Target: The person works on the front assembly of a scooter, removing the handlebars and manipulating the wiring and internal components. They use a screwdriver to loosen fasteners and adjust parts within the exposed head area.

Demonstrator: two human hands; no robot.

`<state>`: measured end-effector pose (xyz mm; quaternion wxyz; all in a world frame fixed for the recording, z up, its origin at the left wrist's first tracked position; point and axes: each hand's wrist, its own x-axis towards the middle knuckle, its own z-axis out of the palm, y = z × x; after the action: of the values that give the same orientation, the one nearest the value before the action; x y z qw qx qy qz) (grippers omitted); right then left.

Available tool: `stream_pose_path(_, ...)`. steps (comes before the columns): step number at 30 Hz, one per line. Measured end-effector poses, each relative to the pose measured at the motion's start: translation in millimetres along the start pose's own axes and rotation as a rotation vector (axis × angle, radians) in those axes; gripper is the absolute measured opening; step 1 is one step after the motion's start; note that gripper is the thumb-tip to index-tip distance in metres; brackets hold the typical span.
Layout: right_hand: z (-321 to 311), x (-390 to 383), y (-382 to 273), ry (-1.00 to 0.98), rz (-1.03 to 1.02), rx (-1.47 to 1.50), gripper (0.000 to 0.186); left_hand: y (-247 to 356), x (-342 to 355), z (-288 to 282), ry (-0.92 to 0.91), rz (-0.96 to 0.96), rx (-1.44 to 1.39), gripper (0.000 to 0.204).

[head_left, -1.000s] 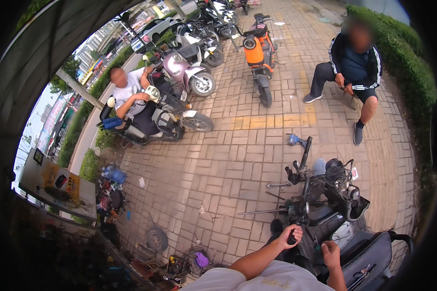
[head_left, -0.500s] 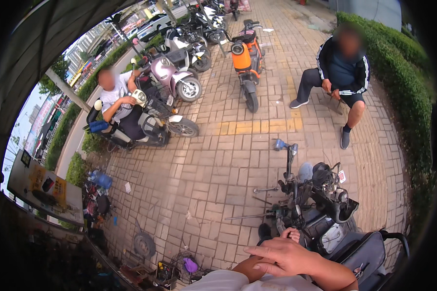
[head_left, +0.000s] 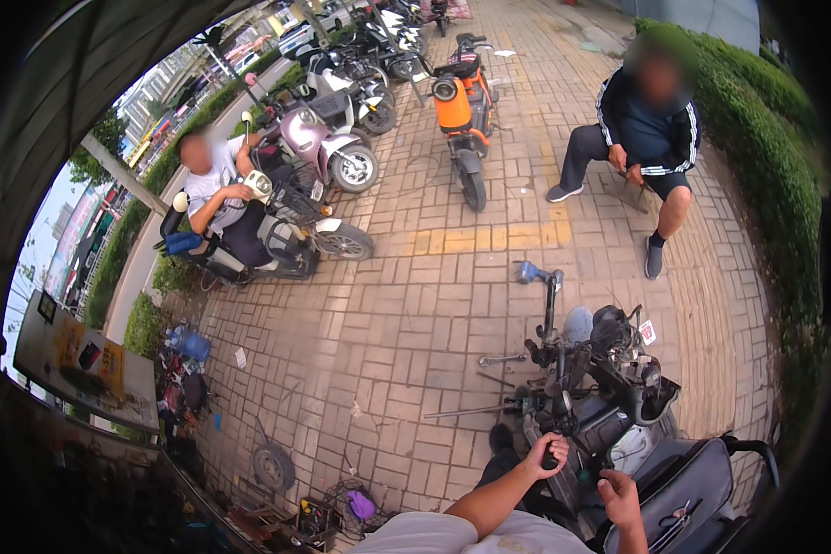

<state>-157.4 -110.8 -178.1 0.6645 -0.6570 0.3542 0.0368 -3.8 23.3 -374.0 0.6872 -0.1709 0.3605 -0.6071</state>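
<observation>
Paving [head_left: 342, 337] bears a scooter [head_left: 600, 415] at four o'clock, wiring [head_left: 622, 340] still uncovered; left hand [head_left: 540, 450] clenches black grip [head_left: 550, 460]; right hand [head_left: 619, 497] curled, hold unclear.

Dark handle [head_left: 551, 459], apparently, partly hidden inside the left hand [head_left: 539, 454]

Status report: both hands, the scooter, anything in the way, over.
Left hand gripping black handle. Right hand curled, hold unclear. Scooter partly stripped, wires exposed. Wrench on paving, clear of both hands.
</observation>
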Motion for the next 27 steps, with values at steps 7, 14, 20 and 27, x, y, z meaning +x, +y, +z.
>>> stream_pose_path(7,12.6,-0.8,15.5,-0.078,0.048,-0.010,0.027,-4.5,-5.8,5.1,0.060,0.026,0.007,0.022)
stream_pose_path(14,-1.2,3.2,-8.9,-0.047,0.058,-0.249,0.032,1.1,2.8,12.7,0.069,0.035,0.048,0.018)
stream_pose_path(20,-12.0,-6.7,17.2,-0.037,0.127,-0.286,0.035,-6.2,-1.2,7.2,0.102,0.017,0.074,0.016)
stream_pose_path(27,-10.7,-10.8,41.2,-0.016,0.163,-0.257,0.035,-4.7,-1.5,-0.1,0.221,0.018,0.195,0.013)
